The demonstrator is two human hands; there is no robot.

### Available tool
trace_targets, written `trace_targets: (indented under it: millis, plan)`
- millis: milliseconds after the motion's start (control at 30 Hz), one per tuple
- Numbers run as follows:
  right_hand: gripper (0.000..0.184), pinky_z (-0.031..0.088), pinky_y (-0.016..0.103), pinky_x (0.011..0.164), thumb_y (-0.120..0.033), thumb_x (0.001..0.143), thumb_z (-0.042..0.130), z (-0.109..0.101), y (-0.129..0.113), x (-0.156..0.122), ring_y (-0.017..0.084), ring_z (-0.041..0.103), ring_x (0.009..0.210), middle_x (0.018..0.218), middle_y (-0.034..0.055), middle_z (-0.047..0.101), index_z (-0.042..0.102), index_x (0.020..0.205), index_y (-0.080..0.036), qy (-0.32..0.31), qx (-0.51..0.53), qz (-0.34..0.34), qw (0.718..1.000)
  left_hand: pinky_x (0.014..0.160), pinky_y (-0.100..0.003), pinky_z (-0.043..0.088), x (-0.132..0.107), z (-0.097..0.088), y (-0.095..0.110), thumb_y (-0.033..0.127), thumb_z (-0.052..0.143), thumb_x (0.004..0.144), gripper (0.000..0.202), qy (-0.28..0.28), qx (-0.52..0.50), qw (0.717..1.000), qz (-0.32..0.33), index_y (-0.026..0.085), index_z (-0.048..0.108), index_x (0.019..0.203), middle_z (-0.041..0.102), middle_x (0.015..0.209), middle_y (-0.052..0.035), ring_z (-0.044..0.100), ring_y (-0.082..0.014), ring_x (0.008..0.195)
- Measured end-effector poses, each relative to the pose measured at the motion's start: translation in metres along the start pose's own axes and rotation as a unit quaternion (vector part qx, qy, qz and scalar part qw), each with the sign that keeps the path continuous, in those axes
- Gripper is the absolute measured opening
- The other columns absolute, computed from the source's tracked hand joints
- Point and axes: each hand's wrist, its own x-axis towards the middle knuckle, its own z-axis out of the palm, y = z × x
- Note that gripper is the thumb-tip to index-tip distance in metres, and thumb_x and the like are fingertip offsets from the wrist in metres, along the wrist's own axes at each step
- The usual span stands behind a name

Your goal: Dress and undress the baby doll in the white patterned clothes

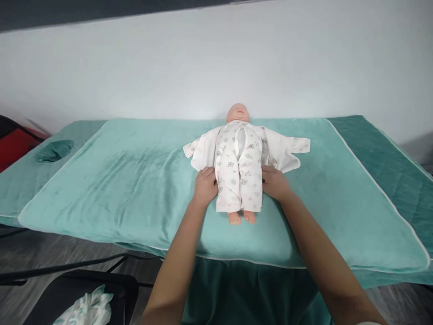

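A baby doll (238, 113) lies on its back on the bed, its head by the wall and its bare feet (241, 218) towards me. White printed baby trousers (228, 169) cover its front from the neck to the ankles, with an oval gap near the top. Under them a white baby jacket (282, 146) is spread open, sleeves out to both sides. My left hand (205, 185) is closed at the left edge of the trousers, fingertips partly hidden. Against the right edge, my right hand (275, 182) is closed too, its fingers partly tucked behind the cloth.
The bed has a green velvety cover (135, 189) with white piping, and a face hole (54, 150) at its left end. A white wall (216, 58) stands behind. At lower left, a black chair (123, 289) carries crumpled printed cloth (88, 307).
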Motion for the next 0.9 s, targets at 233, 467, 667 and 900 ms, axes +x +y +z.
trace_targets:
  millis: [233, 467, 667, 900]
  plan:
    - [0.017, 0.044, 0.032, 0.074, -0.02, 0.086, 0.061, -0.004, -0.001, -0.002, 0.023, 0.062, 0.084, 0.079, 0.0078, 0.066, 0.068, 0.07, -0.021, 0.03, 0.067, 0.011, 0.997, 0.074, -0.036, 0.043, 0.002, 0.0, -0.005, 0.014, 0.049, 0.091, 0.028, 0.037, -0.077, 0.996, 0.017, 0.021, 0.061, 0.067, 0.062, 0.076, -0.0061, 0.054, -0.0214, 0.08]
    - [0.025, 0.039, 0.03, 0.065, -0.024, 0.093, 0.053, -0.014, -0.008, -0.013, 0.017, 0.056, 0.067, 0.07, 0.0031, 0.061, 0.065, 0.071, -0.021, 0.013, 0.131, -0.012, 0.991, 0.07, -0.034, 0.041, 0.003, 0.001, -0.008, 0.01, 0.049, 0.086, 0.029, 0.0, -0.178, 0.984, 0.017, 0.021, 0.06, 0.061, 0.062, 0.071, -0.0045, 0.053, -0.0196, 0.074]
    - [0.023, 0.049, 0.033, 0.076, -0.04, 0.095, 0.056, -0.018, 0.016, -0.028, 0.02, 0.061, 0.079, 0.086, 0.0046, 0.068, 0.069, 0.091, -0.021, 0.235, 0.107, 0.252, 0.933, 0.066, -0.032, 0.041, 0.005, 0.003, -0.01, 0.007, 0.046, 0.078, 0.026, 0.053, -0.22, 0.97, -0.093, 0.022, 0.051, 0.058, 0.054, 0.061, -0.0014, 0.053, -0.0193, 0.069]
    - [0.053, 0.045, 0.05, 0.1, -0.05, 0.089, 0.062, -0.032, 0.051, -0.011, 0.037, 0.057, 0.118, 0.125, 0.0249, 0.063, 0.065, 0.122, -0.009, 0.107, -0.13, 0.431, 0.887, 0.082, -0.035, 0.049, 0.01, 0.006, -0.014, 0.007, 0.046, 0.075, 0.025, 0.095, -0.227, 0.943, -0.222, 0.023, 0.065, 0.07, 0.069, 0.076, -0.0019, 0.063, -0.0213, 0.083]
